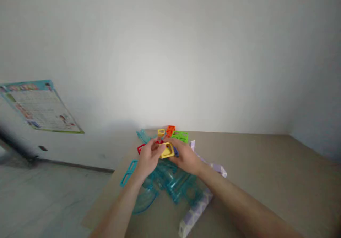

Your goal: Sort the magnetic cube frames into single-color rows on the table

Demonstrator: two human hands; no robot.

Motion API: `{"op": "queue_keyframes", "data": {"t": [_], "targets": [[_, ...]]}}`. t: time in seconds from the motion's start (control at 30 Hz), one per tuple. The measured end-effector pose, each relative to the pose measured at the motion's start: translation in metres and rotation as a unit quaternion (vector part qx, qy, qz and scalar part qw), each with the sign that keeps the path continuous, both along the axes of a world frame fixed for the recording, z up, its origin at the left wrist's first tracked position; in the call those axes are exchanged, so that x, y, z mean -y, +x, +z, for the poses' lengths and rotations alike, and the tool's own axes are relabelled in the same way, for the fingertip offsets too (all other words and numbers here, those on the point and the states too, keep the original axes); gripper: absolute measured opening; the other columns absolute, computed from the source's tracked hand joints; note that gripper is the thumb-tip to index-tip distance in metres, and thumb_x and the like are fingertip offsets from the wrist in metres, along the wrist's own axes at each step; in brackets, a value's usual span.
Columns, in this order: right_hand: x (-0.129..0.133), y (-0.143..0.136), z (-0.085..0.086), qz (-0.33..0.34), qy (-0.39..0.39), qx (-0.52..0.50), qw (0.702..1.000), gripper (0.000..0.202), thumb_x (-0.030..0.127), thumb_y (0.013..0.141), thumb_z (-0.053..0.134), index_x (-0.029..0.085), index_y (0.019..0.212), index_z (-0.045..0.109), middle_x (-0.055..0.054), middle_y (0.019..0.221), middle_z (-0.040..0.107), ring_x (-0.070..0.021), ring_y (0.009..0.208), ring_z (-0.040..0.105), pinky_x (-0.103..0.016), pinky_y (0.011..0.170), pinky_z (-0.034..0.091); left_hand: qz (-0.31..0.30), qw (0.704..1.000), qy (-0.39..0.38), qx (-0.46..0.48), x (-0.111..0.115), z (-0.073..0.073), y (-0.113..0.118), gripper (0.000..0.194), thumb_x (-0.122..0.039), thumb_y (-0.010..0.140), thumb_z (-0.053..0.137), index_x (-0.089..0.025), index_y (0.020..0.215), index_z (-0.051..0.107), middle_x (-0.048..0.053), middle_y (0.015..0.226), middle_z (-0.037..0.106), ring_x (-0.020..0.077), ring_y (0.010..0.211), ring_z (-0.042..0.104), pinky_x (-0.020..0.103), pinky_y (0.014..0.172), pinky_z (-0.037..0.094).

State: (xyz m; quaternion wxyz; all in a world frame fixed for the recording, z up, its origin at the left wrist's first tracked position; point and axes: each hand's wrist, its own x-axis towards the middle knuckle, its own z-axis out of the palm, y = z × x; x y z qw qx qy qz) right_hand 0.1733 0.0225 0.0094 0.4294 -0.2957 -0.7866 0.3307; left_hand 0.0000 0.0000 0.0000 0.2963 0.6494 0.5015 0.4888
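Above the middle of the pile, my left hand pinches a yellow square toy piece with a recessed, framed face. My right hand closes around the same piece from the other side, fingers over its top and thumb low. A dark blue piece shows between the yellow one and my right palm; whether the two are joined I cannot tell. Under both hands lie clear teal tube pieces, a little blurred. A red piece is just beyond my left hand.
Behind the hands lie a yellow block, an orange piece and a green frame. A blue frame is near the table's left edge. A purple-and-white strip borders the pile. A wall rises behind; a poster hangs left.
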Motion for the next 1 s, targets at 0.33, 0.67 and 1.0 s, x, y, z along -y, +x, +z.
{"op": "queue_keyframes", "data": {"t": [0.33, 0.67, 1.0], "targets": [[-0.012, 0.04, -0.01, -0.131, -0.198, -0.046, 0.97, 0.018, 0.023, 0.073, 0.052, 0.019, 0.09, 0.055, 0.0, 0.074, 0.059, -0.0176, 0.058, 0.059, -0.025, 0.042, 0.048, 0.165, 0.95, -0.048, -0.261, -0.012, -0.019, -0.06, 0.017, -0.026, 0.068, 0.074, -0.019, 0.083, 0.073, 0.009, 0.081, 0.072, 0.0276, 0.084, 0.066, 0.034, 0.08, 0.046], [-0.008, 0.026, -0.006, -0.052, -0.233, -0.073, 0.968, 0.017, 0.022, 0.069, 0.058, 0.019, 0.085, 0.052, -0.002, 0.079, 0.063, -0.0188, 0.069, 0.063, -0.03, 0.056, 0.054, 0.228, 0.961, 0.07, -0.141, -0.022, -0.028, -0.048, 0.042, -0.021, 0.079, 0.058, -0.015, 0.12, 0.063, 0.011, 0.107, 0.064, 0.0217, 0.09, 0.065, 0.034, 0.084, 0.05], [0.009, -0.003, -0.022, -0.009, -0.085, -0.055, 0.995, 0.041, 0.015, 0.068, 0.068, 0.021, 0.106, 0.054, -0.006, 0.113, 0.064, -0.0211, 0.102, 0.061, -0.032, 0.087, 0.048, 0.2, 0.958, 0.098, 0.183, -0.007, -0.01, 0.002, 0.036, -0.021, 0.068, 0.07, -0.021, 0.104, 0.068, 0.007, 0.107, 0.066, 0.0244, 0.102, 0.061, 0.039, 0.1, 0.045]]}}
